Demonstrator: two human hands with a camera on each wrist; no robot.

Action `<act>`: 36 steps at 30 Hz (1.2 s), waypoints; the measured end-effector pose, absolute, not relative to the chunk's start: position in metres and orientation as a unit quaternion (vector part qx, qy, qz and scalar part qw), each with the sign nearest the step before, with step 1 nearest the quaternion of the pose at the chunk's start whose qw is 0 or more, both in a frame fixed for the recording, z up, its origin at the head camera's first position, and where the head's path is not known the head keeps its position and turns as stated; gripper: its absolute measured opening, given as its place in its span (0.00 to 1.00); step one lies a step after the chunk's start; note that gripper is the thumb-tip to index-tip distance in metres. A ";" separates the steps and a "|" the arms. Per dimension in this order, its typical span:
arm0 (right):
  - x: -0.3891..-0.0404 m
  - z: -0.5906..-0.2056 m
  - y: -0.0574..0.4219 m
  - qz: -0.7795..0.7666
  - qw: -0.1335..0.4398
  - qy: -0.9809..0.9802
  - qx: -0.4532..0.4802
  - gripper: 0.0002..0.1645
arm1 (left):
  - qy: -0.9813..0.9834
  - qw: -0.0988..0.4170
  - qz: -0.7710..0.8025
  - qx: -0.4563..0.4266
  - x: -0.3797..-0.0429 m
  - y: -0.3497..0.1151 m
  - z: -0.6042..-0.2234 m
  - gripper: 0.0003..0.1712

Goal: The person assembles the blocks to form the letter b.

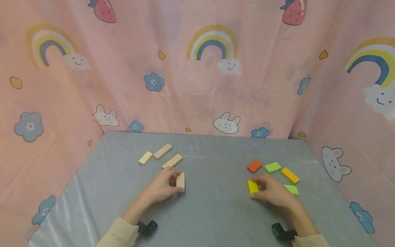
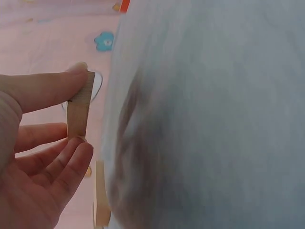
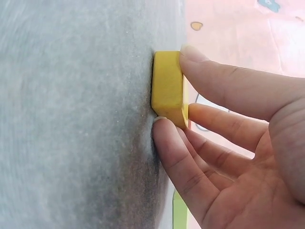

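Between thumb and fingers, my left hand [image 1: 163, 185] pinches a plain wooden block [image 1: 180, 180]. In the left wrist view that wooden block [image 2: 80, 106] is held by its ends, apart from the cloth, with a shadow beneath. My right hand [image 1: 273, 190] pinches a yellow block [image 1: 253, 189] on the right half of the table. The right wrist view has the yellow block [image 3: 167, 80] against the grey cloth, thumb at one end and fingers at the other.
Plain wooden blocks [image 1: 162, 151] lie beyond my left hand. Around my right hand are a red block [image 1: 254, 166], a green block [image 1: 272, 167], an orange-yellow block [image 1: 289, 175] and another green block [image 1: 291, 189]. A grey cloth [image 1: 216, 212] covers the table; pink curtains [image 1: 185, 103] surround it.
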State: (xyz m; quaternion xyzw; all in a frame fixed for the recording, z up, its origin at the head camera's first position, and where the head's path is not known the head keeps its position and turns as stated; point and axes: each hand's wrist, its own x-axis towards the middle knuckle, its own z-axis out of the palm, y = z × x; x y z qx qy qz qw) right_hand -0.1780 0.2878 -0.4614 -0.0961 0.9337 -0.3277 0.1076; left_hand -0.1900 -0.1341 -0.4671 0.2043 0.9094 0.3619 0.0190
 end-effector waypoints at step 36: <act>-0.176 -0.459 0.284 -0.321 0.112 0.936 -0.086 0.37 | 0.909 0.073 0.305 0.275 -0.172 -0.063 -0.479 0.33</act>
